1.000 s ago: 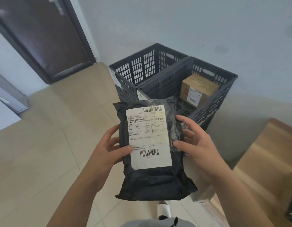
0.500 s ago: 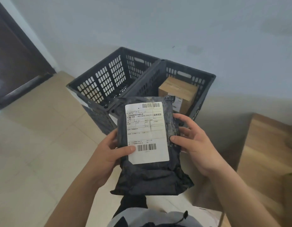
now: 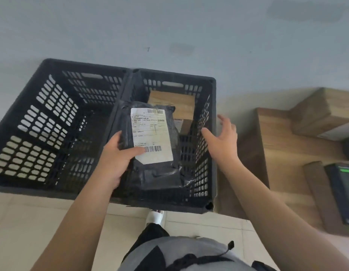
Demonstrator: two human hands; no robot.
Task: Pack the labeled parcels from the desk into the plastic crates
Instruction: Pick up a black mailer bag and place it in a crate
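1. The left hand (image 3: pixel 119 153) is gripping the black parcel (image 3: pixel 150 145) by its left edge, thumb lying across the lower left corner of the white shipping label (image 3: pixel 151 133) and the other fingers curling behind the wrapping.
2. The parcel is hanging inside the mouth of the right crate (image 3: pixel 212 133), label facing up, its lower end sitting low between the crate's walls (whether it is touching the bottom cannot be told).
3. The right hand (image 3: pixel 222 137) is hovering over the crate's right rim with fingers spread and relaxed, holding nothing and standing apart from the parcel.
4. A brown cardboard box (image 3: pixel 175 102) is lying in the far end of the same crate, partly hidden behind the parcel's top.
5. The left crate (image 3: pixel 42 118) is standing side by side with the right one, their rims touching, both against the pale wall (image 3: pixel 169 26).
6. To the right, the wooden desk (image 3: pixel 283 149) is carrying another cardboard box (image 3: pixel 316 114) and a dark device (image 3: pixel 343 192) at the frame's edge.
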